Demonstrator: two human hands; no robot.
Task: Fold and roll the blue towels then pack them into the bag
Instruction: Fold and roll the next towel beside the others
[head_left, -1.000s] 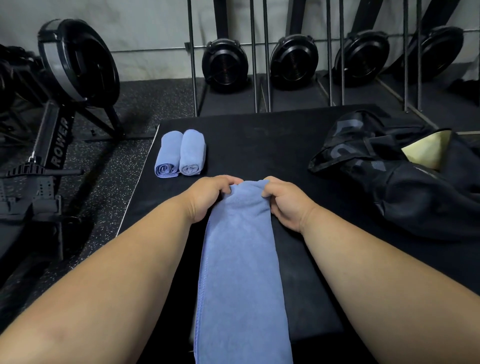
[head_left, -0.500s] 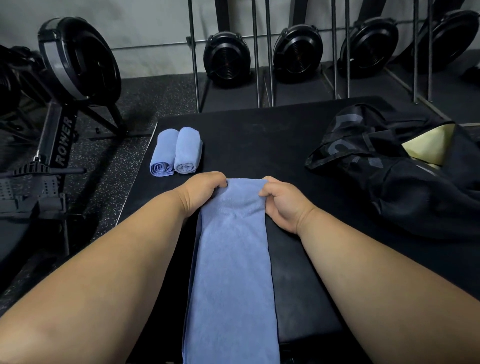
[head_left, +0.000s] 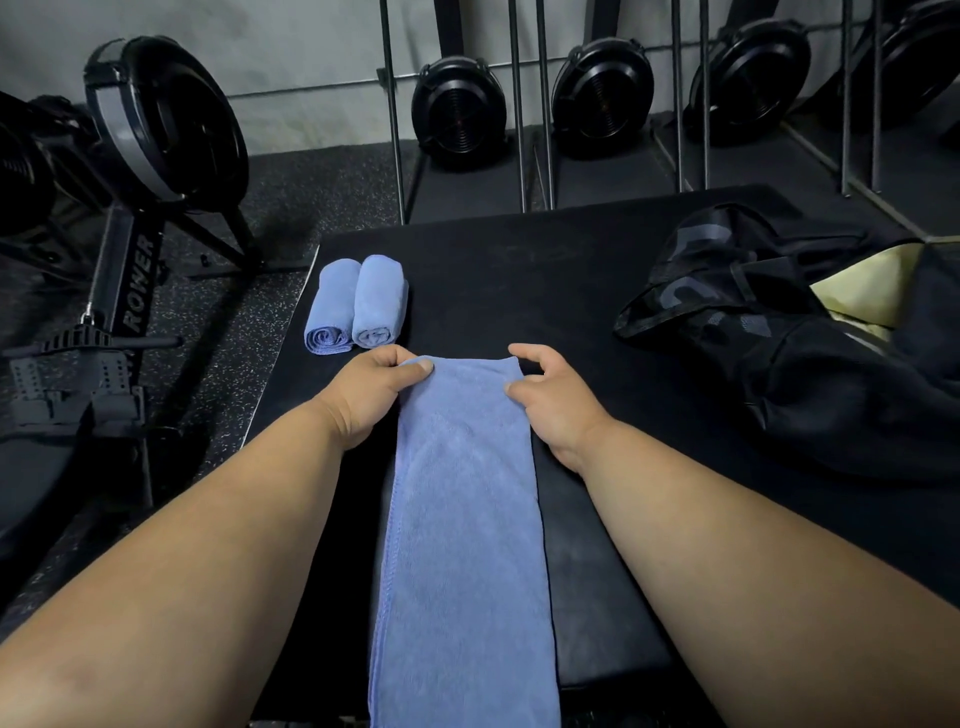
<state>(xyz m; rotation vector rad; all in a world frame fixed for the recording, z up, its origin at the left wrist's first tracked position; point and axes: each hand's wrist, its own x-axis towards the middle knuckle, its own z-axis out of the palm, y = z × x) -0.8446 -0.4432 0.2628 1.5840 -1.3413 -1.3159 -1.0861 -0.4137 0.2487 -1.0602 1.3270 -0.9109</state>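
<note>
- Rowing machines (head_left: 135, 171) and upright fan housings line the grey wall beyond a black desk (head_left: 519, 270) on speckled gym flooring.
- Down the middle of the desk lies the folded towel (head_left: 462, 519), a long blue strip running from the near edge, which it overhangs, to about mid-desk.
- At its far end the left hand (head_left: 374, 389) pinches the left corner, thumb on top and fingers curled under; the right hand (head_left: 550, 395) has thumb and fingers bent at the right corner, touching the cloth, with a small gap showing between them.
- Two rolled towels (head_left: 356, 306) sit touching side by side near the far left corner; the bag (head_left: 810, 374) lies open along the right edge, pale lining showing.
- The step in hand looks like starting the roll: tuck the far edge over tightly and evenly with both hands, keeping the strip's sides square.
- A loose or skewed first turn would likely make the roll cone out, so matching pressure on both corners matters.
</note>
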